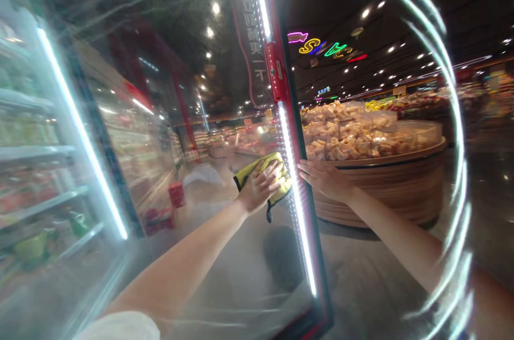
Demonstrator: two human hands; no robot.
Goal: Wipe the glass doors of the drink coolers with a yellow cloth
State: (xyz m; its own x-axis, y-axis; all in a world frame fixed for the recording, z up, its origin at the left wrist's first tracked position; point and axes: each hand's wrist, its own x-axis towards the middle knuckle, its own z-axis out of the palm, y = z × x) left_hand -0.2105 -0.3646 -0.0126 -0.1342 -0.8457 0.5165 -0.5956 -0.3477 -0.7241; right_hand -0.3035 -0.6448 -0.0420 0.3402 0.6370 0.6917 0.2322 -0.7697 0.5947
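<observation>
A yellow cloth with a dark edge (244,173) lies bunched under my left hand (261,186), whose fingers press it against the glass door (225,276) just left of the lit strip. My right hand (326,178) reaches in from the right, its fingertips resting on the red and black door frame (304,195). Those fingers are stretched out and hold no loose object. A bright light strip (295,190) runs down the frame between the two hands. Higher on the frame is a red fitting with a small lock (274,72).
Lit shelves with blurred goods (36,152) stand at the left. Beyond the door at the right is a round, wood-sided display (381,190) heaped with packaged goods. A red box (176,194) shows through the glass. The door's bottom corner (325,321) is near the lower edge.
</observation>
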